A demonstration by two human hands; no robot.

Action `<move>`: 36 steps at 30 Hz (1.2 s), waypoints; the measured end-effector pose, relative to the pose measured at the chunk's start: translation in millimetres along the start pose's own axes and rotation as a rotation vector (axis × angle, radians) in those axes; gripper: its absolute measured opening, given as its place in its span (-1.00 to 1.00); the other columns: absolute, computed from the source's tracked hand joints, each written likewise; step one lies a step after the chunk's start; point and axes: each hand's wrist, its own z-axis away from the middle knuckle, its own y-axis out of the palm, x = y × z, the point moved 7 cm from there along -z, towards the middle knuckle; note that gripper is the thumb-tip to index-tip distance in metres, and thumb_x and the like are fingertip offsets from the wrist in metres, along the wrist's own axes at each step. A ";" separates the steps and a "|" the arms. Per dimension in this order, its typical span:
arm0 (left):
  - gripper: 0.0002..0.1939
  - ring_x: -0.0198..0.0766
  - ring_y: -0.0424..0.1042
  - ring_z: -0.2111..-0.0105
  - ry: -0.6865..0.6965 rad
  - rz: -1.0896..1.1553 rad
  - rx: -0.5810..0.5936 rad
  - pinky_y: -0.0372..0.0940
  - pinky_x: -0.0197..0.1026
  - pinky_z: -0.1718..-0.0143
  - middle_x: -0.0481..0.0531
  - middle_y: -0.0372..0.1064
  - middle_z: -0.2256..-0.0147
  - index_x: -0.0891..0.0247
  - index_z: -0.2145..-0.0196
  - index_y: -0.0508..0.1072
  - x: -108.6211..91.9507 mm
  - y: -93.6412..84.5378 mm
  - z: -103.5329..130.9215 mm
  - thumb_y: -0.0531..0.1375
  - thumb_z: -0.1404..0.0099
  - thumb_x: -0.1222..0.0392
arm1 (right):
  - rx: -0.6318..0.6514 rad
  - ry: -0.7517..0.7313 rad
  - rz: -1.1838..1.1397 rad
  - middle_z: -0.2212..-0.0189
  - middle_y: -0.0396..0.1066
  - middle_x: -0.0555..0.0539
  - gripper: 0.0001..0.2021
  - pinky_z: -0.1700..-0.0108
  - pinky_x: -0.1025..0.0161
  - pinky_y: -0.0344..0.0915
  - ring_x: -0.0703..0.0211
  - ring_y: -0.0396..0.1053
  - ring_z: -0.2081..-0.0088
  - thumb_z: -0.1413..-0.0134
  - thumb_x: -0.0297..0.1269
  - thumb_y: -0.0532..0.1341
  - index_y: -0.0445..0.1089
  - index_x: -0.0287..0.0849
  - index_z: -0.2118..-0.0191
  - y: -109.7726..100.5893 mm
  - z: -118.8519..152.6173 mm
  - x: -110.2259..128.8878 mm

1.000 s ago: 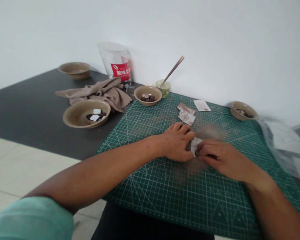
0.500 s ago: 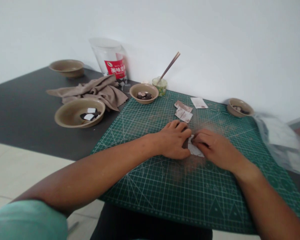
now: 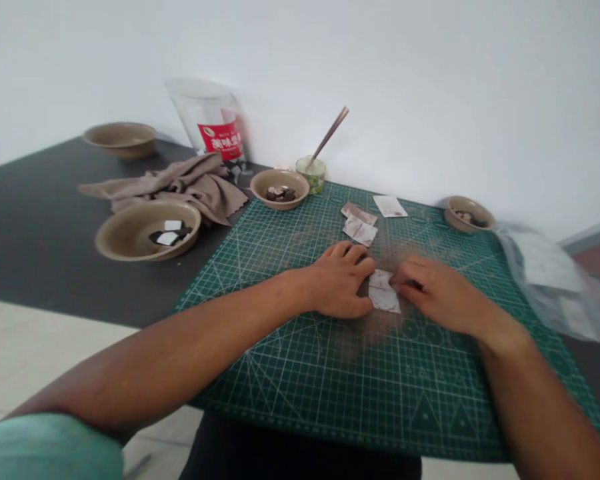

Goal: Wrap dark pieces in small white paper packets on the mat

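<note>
Mat edges lie well beyond the white piece.

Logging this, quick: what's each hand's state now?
Left hand: open, spread at the paper.
Right hand: curled at the paper's edge; its grip can't be told.

Smudged white sheet, matt and paper-like; green mat, smooth, plastic-looking; at the matt counter's back edge, a clear plastic jar; wrinkled, soft cloth
</note>
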 end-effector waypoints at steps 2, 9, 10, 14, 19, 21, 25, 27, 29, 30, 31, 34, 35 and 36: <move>-0.52 0.15 0.10 -0.20 0.005 0.003 -0.005 0.08 0.19 -0.23 0.19 0.15 -0.18 0.22 -0.03 0.28 -0.4 -0.1 -0.1 0.12 -0.28 -0.13 | 0.072 -0.065 -0.077 0.32 0.38 -0.03 -0.85 0.21 0.19 0.24 0.15 0.34 0.28 -0.27 -0.44 0.13 0.38 -0.13 0.33 4.9 3.3 8.3; -0.53 0.15 0.09 -0.21 -0.010 0.001 0.006 0.07 0.19 -0.24 0.18 0.13 -0.20 0.22 -0.03 0.28 0.2 -1.1 -0.3 0.13 -0.27 -0.10 | -0.060 0.010 -0.051 0.26 0.40 -0.08 -0.88 0.15 0.14 0.26 0.09 0.37 0.22 -0.29 -0.40 0.13 0.38 -0.13 0.29 1.2 -0.9 3.2; -0.52 0.15 0.08 -0.22 -0.012 0.003 0.012 0.07 0.19 -0.24 0.19 0.12 -0.21 0.22 -0.04 0.28 0.4 -1.0 -0.3 0.13 -0.27 -0.10 | -0.044 0.028 -0.038 0.29 0.40 -0.07 -0.87 0.18 0.14 0.26 0.09 0.36 0.25 -0.28 -0.39 0.14 0.38 -0.13 0.31 0.1 0.3 0.7; -0.48 0.17 0.07 -0.22 0.002 0.011 0.012 0.06 0.20 -0.25 0.20 0.13 -0.20 0.22 -0.06 0.27 0.3 -0.5 -0.3 0.12 -0.28 -0.15 | 0.106 -0.089 -0.155 0.29 0.41 -0.03 -0.87 0.20 0.19 0.28 0.15 0.37 0.26 -0.26 -0.42 0.15 0.39 -0.10 0.31 6.7 6.6 14.6; -0.53 0.15 0.08 -0.21 0.004 0.001 -0.002 0.06 0.19 -0.24 0.19 0.13 -0.19 0.22 -0.03 0.28 1.4 -0.9 0.0 0.11 -0.30 -0.12 | -0.040 -0.057 -0.112 0.21 0.42 -0.09 -0.86 0.12 0.13 0.29 0.08 0.38 0.17 -0.30 -0.41 0.11 0.40 -0.12 0.25 4.4 -0.6 12.3; -0.53 0.15 0.07 -0.22 0.002 -0.003 0.006 0.06 0.19 -0.25 0.20 0.12 -0.20 0.22 -0.04 0.27 1.5 -0.9 0.0 0.11 -0.29 -0.11 | -0.071 0.000 -0.058 0.26 0.41 -0.08 -0.88 0.15 0.12 0.28 0.08 0.37 0.21 -0.28 -0.41 0.13 0.40 -0.13 0.27 1.0 -0.9 2.8; -0.51 0.15 0.08 -0.22 0.010 0.006 0.021 0.07 0.19 -0.24 0.21 0.13 -0.19 0.22 -0.04 0.27 0.3 -0.6 -0.3 0.11 -0.29 -0.13 | 0.050 -0.084 -0.129 0.28 0.43 -0.04 -0.86 0.19 0.19 0.28 0.14 0.38 0.24 -0.28 -0.42 0.14 0.41 -0.11 0.28 6.2 3.0 8.4; -0.52 0.15 0.09 -0.21 0.009 0.004 0.011 0.08 0.19 -0.24 0.20 0.14 -0.18 0.23 -0.03 0.27 0.2 -1.3 -0.5 0.11 -0.29 -0.13 | 0.036 -0.109 -0.163 0.24 0.44 -0.05 -0.86 0.15 0.19 0.28 0.14 0.39 0.20 -0.28 -0.43 0.13 0.41 -0.12 0.27 6.4 2.0 12.5; -0.54 0.15 0.09 -0.21 0.004 -0.002 0.008 0.08 0.19 -0.24 0.21 0.14 -0.18 0.23 -0.03 0.27 0.6 -1.4 -0.6 0.11 -0.29 -0.10 | -0.040 -0.060 -0.126 0.23 0.44 -0.07 -0.88 0.13 0.16 0.28 0.11 0.39 0.19 -0.27 -0.43 0.14 0.41 -0.13 0.26 2.5 -0.6 8.1; -0.54 0.15 0.09 -0.21 0.002 -0.003 0.008 0.07 0.20 -0.24 0.21 0.14 -0.19 0.23 -0.03 0.27 0.9 -1.3 -0.6 0.11 -0.29 -0.09 | -0.068 -0.026 -0.096 0.24 0.43 -0.07 -0.89 0.13 0.15 0.27 0.10 0.39 0.20 -0.26 -0.42 0.15 0.42 -0.13 0.26 0.6 -1.2 4.4; -0.54 0.15 0.08 -0.22 0.000 -0.002 0.010 0.07 0.20 -0.24 0.20 0.13 -0.19 0.23 -0.03 0.27 1.1 -1.2 -0.6 0.12 -0.29 -0.09 | -0.075 0.000 -0.076 0.26 0.43 -0.07 -0.89 0.14 0.14 0.27 0.09 0.38 0.21 -0.25 -0.41 0.16 0.42 -0.13 0.26 -0.5 -1.1 1.2; -0.53 0.15 0.08 -0.22 -0.003 0.010 0.018 0.06 0.20 -0.24 0.19 0.13 -0.20 0.21 -0.05 0.27 1.3 -0.8 -0.4 0.12 -0.29 -0.11 | 0.008 -0.020 -0.113 0.28 0.43 -0.05 -0.88 0.20 0.17 0.27 0.12 0.38 0.25 -0.26 -0.40 0.16 0.42 -0.11 0.29 3.9 1.2 2.0; -0.52 0.15 0.08 -0.22 -0.001 0.012 0.019 0.07 0.20 -0.24 0.19 0.13 -0.20 0.21 -0.05 0.27 1.0 -0.8 -0.4 0.11 -0.29 -0.12 | 0.033 -0.050 -0.138 0.27 0.43 -0.05 -0.87 0.20 0.18 0.28 0.13 0.38 0.24 -0.27 -0.41 0.15 0.42 -0.10 0.29 6.0 1.9 5.2; -0.51 0.15 0.08 -0.21 0.002 0.013 0.019 0.07 0.20 -0.24 0.19 0.14 -0.20 0.21 -0.05 0.27 0.7 -0.8 -0.3 0.11 -0.29 -0.12 | 0.038 -0.074 -0.153 0.25 0.44 -0.05 -0.86 0.18 0.19 0.28 0.13 0.39 0.22 -0.28 -0.41 0.14 0.42 -0.10 0.28 7.2 1.9 8.1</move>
